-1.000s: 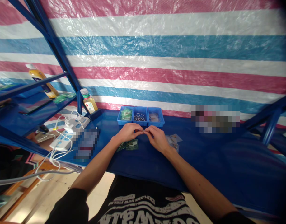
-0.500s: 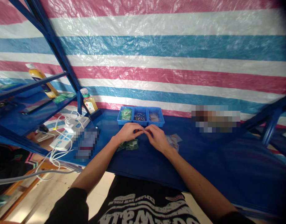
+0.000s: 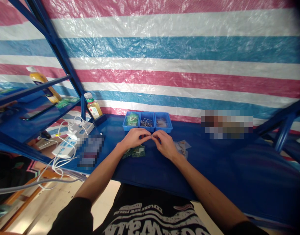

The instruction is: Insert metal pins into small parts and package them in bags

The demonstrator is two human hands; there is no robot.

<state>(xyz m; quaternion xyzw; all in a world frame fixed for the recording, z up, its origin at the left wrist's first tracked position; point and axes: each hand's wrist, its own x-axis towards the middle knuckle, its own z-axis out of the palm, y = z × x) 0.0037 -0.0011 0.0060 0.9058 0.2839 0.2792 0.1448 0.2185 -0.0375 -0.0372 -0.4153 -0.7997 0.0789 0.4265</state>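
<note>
My left hand [image 3: 137, 137] and my right hand [image 3: 164, 142] meet fingertip to fingertip above the blue table, both in a pinch. Whatever sits between the fingers is too small to make out. Just beyond them stand three joined blue bins: the left bin [image 3: 124, 128] has green packets [image 3: 132, 119], the middle one dark metal pins or screws [image 3: 146, 122], the right one clear small bags [image 3: 161, 123]. Below my left hand lie several green packets [image 3: 138, 151], partly covered by it. Clear bags with small brownish contents [image 3: 182, 147] rest beside my right wrist.
To the left are a white power strip [image 3: 65, 147] with tangled cables, a blurred-out flat item [image 3: 91, 150] and a bottle of yellow drink [image 3: 93, 106]. A blue metal frame [image 3: 64, 62] rises there, with a second bottle [image 3: 45, 85] behind it. Another blurred patch [image 3: 227, 125] lies right.
Hardly anything differs. Both hands stay in place with the fingertips together, and the fingers shift only slightly.
</note>
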